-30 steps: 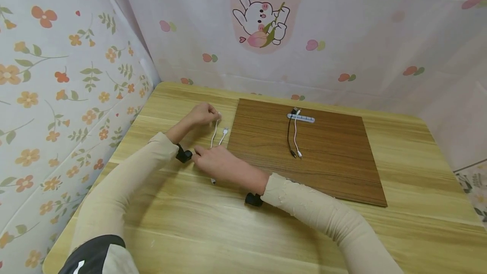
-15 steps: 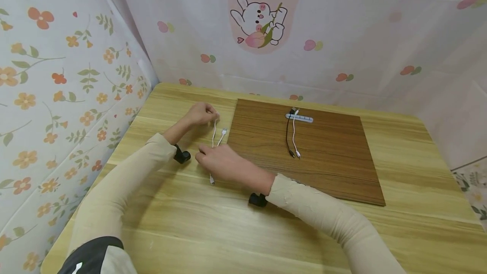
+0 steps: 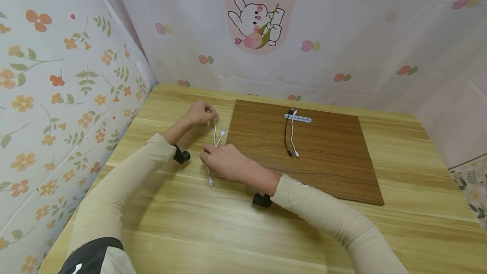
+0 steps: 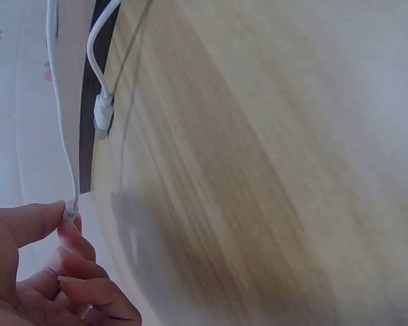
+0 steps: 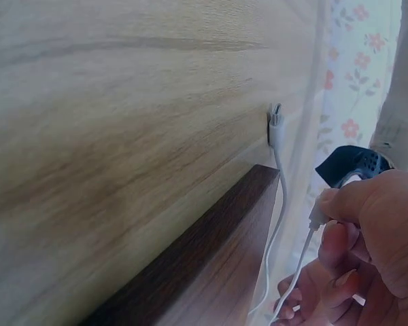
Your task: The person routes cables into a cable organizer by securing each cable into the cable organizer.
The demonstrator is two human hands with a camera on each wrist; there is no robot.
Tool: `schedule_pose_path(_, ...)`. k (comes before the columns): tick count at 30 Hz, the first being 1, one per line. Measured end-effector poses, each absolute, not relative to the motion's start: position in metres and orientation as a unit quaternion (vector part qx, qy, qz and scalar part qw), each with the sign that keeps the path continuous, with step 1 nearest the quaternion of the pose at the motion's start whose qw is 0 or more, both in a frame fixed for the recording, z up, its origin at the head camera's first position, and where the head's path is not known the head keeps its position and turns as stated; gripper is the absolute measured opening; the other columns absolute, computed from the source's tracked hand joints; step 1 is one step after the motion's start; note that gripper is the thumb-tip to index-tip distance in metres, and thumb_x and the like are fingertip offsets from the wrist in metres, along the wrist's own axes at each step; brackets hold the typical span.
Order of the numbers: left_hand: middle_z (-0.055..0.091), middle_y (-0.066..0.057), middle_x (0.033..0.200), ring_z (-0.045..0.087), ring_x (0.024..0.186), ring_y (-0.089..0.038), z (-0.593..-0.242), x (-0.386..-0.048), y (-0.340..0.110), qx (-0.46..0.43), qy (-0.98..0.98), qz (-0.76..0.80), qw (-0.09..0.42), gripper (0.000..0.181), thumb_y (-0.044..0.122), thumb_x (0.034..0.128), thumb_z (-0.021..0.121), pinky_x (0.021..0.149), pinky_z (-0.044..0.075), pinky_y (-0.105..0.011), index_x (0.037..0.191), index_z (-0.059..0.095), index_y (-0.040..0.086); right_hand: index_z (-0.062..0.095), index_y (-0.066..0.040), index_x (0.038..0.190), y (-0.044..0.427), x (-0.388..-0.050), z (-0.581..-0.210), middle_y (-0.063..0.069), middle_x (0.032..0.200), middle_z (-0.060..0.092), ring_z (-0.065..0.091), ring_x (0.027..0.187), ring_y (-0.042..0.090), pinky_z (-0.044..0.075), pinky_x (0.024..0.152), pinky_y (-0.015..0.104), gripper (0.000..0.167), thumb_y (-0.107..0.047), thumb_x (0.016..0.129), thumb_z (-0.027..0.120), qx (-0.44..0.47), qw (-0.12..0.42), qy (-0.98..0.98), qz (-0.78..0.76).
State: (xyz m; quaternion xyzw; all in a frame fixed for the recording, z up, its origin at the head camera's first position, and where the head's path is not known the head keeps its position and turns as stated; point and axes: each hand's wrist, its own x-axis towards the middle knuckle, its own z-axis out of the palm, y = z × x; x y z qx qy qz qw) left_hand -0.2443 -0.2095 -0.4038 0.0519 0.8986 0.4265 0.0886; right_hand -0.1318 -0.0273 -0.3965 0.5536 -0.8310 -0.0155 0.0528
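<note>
My left hand [image 3: 199, 114] pinches one small end of a white charging cable [image 4: 64, 142] between thumb and finger, raised over the table's far left. My right hand [image 3: 224, 162] pinches a white plug [image 5: 317, 216] in the right wrist view, its thin cable running toward the left hand. A second white cable lies below the hands: its USB plug [image 3: 222, 132] rests beside the board's left edge, and its other connector [image 3: 211, 182] lies nearer the front. The middle of this cable is hidden behind my right hand in the head view.
A dark brown board [image 3: 335, 160] lies on the light wooden table [image 3: 228, 231]. Near its back edge sits a pale cable holder [image 3: 304, 119]. A short black cable [image 3: 286, 134] and a short white cable [image 3: 292, 134] hang from it. Printed curtains close off the back and left.
My right hand has shifted a little to the right, uncovering more of the near connector. My left hand keeps its pinch and has hardly moved; the whole head view has drifted slightly.
</note>
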Motion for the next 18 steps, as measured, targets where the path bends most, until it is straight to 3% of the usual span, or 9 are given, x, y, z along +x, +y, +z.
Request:
schedule_pose_path(6,0.063,-0.013,0.097,0.052,0.078,-0.020,-0.402,-0.245,-0.208,0.064,0.896,0.432,0.084,0.019,0.015,0.0969,0.066,0.063,0.042,-0.029,0.096,0.070,-0.004,0.070,-0.014,0.102,-0.018,-0.134,-0.396,-0.002,0.090,0.048,0.044,0.057,0.006,0.038,0.045,0.023,0.008,-0.015,0.102,0.062,0.552,0.061,-0.832,-0.002)
schedule_pose_path(18,0.065,-0.014,0.091,0.056,0.079,-0.023,-0.402,-0.251,-0.196,0.091,0.898,0.425,0.064,0.018,0.014,0.0972,0.067,0.068,0.045,-0.032,0.094,0.070,-0.004,0.071,-0.014,0.105,0.000,-0.136,-0.394,-0.001,0.094,0.054,0.046,0.055,0.008,0.039,0.045,0.023,0.009,-0.013,0.102,0.063,0.541,0.058,-0.839,0.018)
